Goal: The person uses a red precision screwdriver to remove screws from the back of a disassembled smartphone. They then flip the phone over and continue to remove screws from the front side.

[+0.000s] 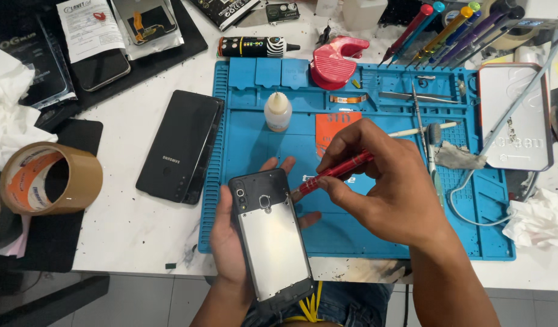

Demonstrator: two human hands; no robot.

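Over the blue repair mat (254, 139) at the table's near edge, opened phone (271, 239) with bare metal backing cradled in left hand (230, 242), fingers wrapped behind it; red screwdriver (333, 174) pinched in right hand (391, 181), tip at the phone's upper right edge. Screw work apparently under way; next, steady tip seating needed. Nearby: glue bottle (277, 111), black back cover (181, 145), tape roll (52, 178)

We have open blue mat (363, 233) below and right of the grip on the red screwdriver (336, 171). Just above it stand a small glue bottle (277, 111) and an orange card (336, 126); right, tweezers (419, 124); left, a black phone (179, 145).
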